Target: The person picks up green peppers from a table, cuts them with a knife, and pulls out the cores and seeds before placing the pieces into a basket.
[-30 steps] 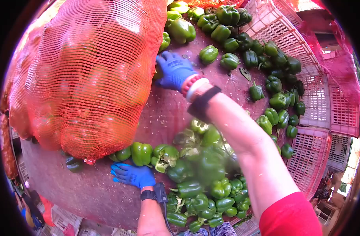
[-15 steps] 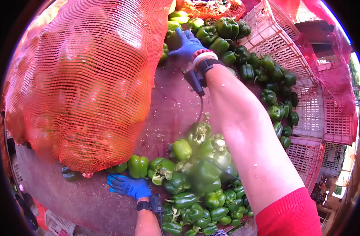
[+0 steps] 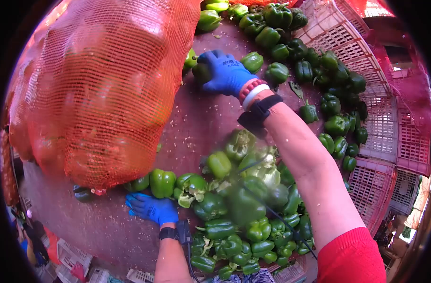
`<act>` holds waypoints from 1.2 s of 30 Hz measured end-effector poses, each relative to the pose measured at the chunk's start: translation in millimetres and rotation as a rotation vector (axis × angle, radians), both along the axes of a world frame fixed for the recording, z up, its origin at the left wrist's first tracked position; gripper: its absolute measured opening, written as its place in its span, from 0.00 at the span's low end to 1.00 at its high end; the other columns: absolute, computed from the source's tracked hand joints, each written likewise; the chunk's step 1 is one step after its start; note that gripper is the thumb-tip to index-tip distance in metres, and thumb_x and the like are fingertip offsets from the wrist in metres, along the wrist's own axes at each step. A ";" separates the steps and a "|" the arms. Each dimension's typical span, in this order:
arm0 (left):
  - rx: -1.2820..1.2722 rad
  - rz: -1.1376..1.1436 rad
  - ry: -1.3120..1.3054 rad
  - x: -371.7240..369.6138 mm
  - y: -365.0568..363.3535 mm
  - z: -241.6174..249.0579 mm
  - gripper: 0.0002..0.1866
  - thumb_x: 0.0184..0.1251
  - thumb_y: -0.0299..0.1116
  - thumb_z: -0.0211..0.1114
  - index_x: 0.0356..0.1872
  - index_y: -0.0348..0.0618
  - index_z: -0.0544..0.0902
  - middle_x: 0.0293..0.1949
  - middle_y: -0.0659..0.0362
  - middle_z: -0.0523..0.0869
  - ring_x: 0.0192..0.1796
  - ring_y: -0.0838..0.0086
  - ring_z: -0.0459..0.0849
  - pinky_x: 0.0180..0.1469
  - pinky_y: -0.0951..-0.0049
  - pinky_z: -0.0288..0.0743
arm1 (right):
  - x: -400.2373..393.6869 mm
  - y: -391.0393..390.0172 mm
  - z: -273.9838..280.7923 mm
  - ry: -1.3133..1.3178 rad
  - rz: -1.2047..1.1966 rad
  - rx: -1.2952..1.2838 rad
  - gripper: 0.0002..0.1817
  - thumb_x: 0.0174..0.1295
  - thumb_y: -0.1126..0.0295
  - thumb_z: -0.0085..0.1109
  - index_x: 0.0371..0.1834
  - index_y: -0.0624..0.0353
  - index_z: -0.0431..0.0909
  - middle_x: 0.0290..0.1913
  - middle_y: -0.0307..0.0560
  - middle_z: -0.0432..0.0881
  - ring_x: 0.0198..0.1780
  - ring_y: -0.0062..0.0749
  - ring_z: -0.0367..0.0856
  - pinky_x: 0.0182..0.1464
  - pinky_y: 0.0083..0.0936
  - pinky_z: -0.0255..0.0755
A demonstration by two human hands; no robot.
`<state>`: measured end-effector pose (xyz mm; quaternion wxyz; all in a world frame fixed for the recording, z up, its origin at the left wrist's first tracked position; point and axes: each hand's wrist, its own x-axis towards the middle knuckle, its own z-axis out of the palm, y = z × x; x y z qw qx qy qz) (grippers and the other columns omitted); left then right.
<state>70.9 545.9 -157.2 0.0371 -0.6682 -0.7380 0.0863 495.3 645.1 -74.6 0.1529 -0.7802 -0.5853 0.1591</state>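
My right hand (image 3: 225, 71), in a blue glove, curls its fingers over a dark green bell pepper (image 3: 201, 73) beside the big orange mesh sack (image 3: 97, 104). The hand hides part of that pepper. My left hand (image 3: 151, 208), also blue-gloved, lies on the reddish table with fingers stretched out and nothing in them. Just above it sit a whole green bell pepper (image 3: 162, 183) and a broken pepper (image 3: 191, 188) showing pale flesh. A pile of green peppers (image 3: 232, 245) spreads to the right of my left wrist, blurred in its upper part.
The bulging sack takes up the left side of the table (image 3: 187, 127). More peppers (image 3: 335, 101) line the right edge against pale plastic crates (image 3: 347, 52). A black cable (image 3: 272, 207) crosses the near pile. Other crates (image 3: 74, 254) stand at the lower left.
My right hand has drawn back from the far peppers toward me, a pepper now under its fingers. Several peppers at the far end have shifted apart. My left hand stays flat beside the sack.
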 end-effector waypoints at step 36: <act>0.044 0.150 -1.269 -152.6 -52.3 54.4 0.41 0.56 0.34 0.79 0.68 0.31 0.67 0.56 0.49 0.80 0.55 0.63 0.81 0.61 0.61 0.78 | -227.1 -136.5 54.7 0.511 0.406 -0.449 0.43 0.63 0.43 0.66 0.75 0.59 0.67 0.75 0.65 0.67 0.76 0.60 0.66 0.78 0.45 0.60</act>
